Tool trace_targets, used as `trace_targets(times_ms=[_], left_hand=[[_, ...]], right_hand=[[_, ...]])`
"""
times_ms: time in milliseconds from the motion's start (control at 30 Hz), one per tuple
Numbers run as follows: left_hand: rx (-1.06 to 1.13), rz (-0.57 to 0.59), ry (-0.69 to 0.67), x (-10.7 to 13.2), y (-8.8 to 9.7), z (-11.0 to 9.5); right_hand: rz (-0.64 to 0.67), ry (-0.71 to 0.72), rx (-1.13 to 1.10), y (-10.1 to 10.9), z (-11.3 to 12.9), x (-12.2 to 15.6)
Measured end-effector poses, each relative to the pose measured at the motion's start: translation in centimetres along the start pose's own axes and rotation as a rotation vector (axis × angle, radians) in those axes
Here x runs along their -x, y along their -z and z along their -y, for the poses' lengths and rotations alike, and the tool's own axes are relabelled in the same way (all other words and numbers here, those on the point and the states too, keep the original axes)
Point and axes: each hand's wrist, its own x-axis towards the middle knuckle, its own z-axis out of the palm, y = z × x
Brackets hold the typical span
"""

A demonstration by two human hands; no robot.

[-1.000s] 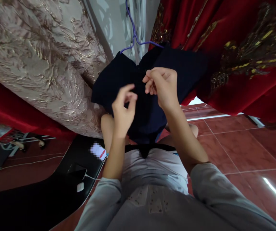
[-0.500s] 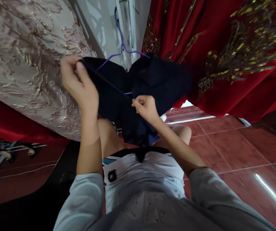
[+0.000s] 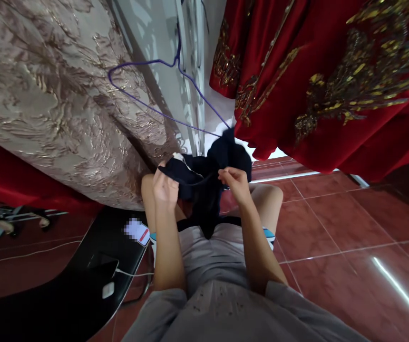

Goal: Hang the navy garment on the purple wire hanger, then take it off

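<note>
While raised – left hand (image 3: 164, 186) | right hand (image 3: 236, 183) – pinching dark garment (image 3: 208, 175)

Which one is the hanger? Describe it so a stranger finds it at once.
Find the gap between the pale brocade cloth on the left and the red embroidered cloth on the right. The hanger spans that gap, its low end meeting the dark navy garment gripped by the left hand and right hand. It alone is thin purple wire, a bare triangle among heavy fabrics.
</note>
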Motion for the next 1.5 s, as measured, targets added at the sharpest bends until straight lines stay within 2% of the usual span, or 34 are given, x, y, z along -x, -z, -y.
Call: trace_targets(times_ms=[67, 167, 233, 300, 333, 400, 467, 533, 567, 633, 733, 833, 900, 1000, 1067, 1133, 1200, 1233, 1300, 1367, 1400, 1467, 1500], left_hand=[[-0.056, 0.125, -0.078, 1.4, -2.0, -0.4], [-0.402, 0.288, -0.316, 3.0, -4.5, -1.0], [-0.643, 0.295, -0.488, 3.4, -5.1, -1.3], [-0.735, 0.257, -0.573, 3.0, -4.4, -1.5], [-0.733, 0.265, -0.547, 2.5, -3.7, -1.6], [-0.723, 0.375, -0.357, 1.6, -2.1, -1.7], [-0.827, 0.607, -0.068, 0.8, -0.3, -1.5], [-1.049, 0.83, 0.154, 0.3, 1.3, -1.2], [-1.158, 0.908, 0.204, 0.0, 2.0, -1.2], [-1.304, 0.985, 0.182, -0.8, 3.6, -1.6], [-1.43, 0.931, 0.062, -3.3, 5.9, -3.8], [-1.48, 0.75, -0.118, -6.7, 7.0, -7.8], [-1.382, 0.626, -0.345, -8.7, 6.4, -10.6], [-1.181, 0.464, -0.588, -11.0, 3.1, -13.5], [-1.113, 0.459, -0.638, -11.8, 0.1, -14.2], [-1.075, 0.525, -0.668, -12.3, -2.6, -13.9], [-1.06, 0.57, -0.683, -12.4, -4.4, -13.1], [-1.063, 0.571, -0.684, -12.5, -5.0, -12.8], [-1.09, 0.556, -0.681, -12.5, -5.4, -12.4], [-1.107, 0.553, -0.675, -12.6, -5.3, -12.5], [-1.101, 0.556, -0.671, -12.8, -5.2, -12.7], [-1.077, 0.539, -0.67, -13.6, -4.8, -13.4], [-1.071, 0.518, -0.687, -14.1, -4.5, -13.7]], right_hand=[[0.105, 0.07, 0.058, -0.4, 0.3, 0.2], [0.346, 0.156, 0.062, -2.4, 0.9, 0.7], [0.453, 0.149, 0.074, -3.7, 1.4, 0.9], [0.479, 0.133, 0.117, -4.4, 2.2, 0.3], [0.482, 0.139, 0.135, -4.5, 2.7, -0.3], [0.476, 0.186, 0.14, -4.8, 4.1, -2.5], [0.397, 0.287, 0.105, -5.1, 5.3, -5.6], [0.263, 0.388, 0.08, -5.6, 5.8, -9.0], [0.209, 0.41, 0.081, -5.7, 5.7, -10.5], [0.154, 0.353, 0.112, -5.6, 5.1, -12.8], [0.068, 0.235, 0.184, -3.5, 4.3, -14.0], [-0.02, 0.309, 0.254, -0.2, 5.0, -13.6], [-0.04, 0.371, 0.289, 1.6, 6.0, -13.1], [-0.046, 0.395, 0.312, 2.4, 7.2, -12.5], [-0.021, 0.382, 0.304, 2.0, 7.4, -11.8], [0.051, 0.366, 0.299, 1.4, 7.3, -10.7], [0.117, 0.391, 0.318, 1.2, 7.5, -9.5], [0.102, 0.43, 0.332, 1.5, 7.7, -9.0], [-0.038, 0.533, 0.361, 2.6, 8.5, -8.6], [-0.229, 0.617, 0.374, 4.8, 9.8, -9.1], [-0.279, 0.632, 0.386, 6.0, 10.5, -9.7], [-0.258, 0.581, 0.423, 8.7, 12.2, -11.5], [-0.187, 0.5, 0.434, 9.9, 13.0, -12.4]])
